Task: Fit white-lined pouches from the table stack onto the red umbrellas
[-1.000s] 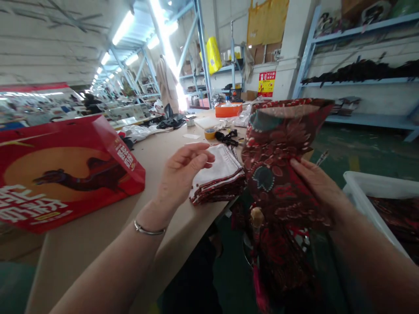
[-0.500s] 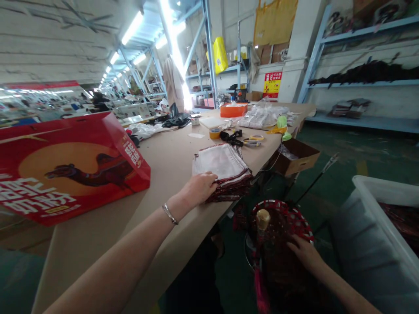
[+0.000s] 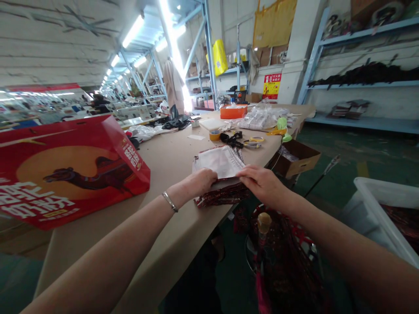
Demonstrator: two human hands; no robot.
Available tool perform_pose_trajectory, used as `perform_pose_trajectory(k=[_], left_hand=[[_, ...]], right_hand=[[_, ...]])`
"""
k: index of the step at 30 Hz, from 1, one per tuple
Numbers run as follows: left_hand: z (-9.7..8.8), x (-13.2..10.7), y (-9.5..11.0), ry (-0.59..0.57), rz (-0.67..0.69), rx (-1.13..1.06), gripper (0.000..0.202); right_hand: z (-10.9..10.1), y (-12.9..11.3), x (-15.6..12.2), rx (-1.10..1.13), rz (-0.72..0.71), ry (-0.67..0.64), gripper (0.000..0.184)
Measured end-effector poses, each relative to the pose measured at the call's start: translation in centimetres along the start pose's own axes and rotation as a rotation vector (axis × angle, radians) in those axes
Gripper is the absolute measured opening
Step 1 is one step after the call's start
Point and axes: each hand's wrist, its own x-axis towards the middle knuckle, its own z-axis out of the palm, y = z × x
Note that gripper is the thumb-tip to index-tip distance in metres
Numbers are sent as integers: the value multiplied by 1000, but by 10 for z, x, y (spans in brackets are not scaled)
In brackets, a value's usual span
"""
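A stack of cloth pieces with dark red patterned edges lies at the edge of the table. On top is a cloth piece with its white side up and stitching along one side. My left hand is closed on its near left edge, with a silver bracelet on the wrist. At the near right corner of the same piece, my right hand pinches the edge between thumb and fingers. The near edge is slightly raised off the stack. Below my right arm, dark red cloth lies over a stool.
To the left stands a red box with a camel picture. Beyond the stack lie scissors, a roll of yellow tape and an orange box. On the floor at right are a cardboard box and a white bin.
My right hand has risen from the dark red cloth by the stool to the stack and now pinches the top piece. My left hand has closed on its edge, which has lifted slightly.
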Motion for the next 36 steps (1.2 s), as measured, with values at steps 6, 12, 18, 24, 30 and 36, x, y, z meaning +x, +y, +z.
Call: perform_pose_trajectory(k=[6,12,18,24,30,36], left_hand=[[-1,7,-10,-30,-19,-74,24],[-11,10,-16,-102,-45,-184,23],[-9,13,-23,-6,-135,-469,9],[-19,11,-24,121,-172,-572,10],[-39,8,-3,233,-187,-410,4],[-41,6,3,365,-163,-279,10]], right_hand=[[37,13,60,-253,-21,-253,29],[34,1,62,-550,-149,-256,26],[47,-10,33,-660,-257,-308,19],[52,-4,23,-629,-147,-398,18],[21,-22,44,-545,-5,-179,25],[31,12,80,-389,377,-234,49]])
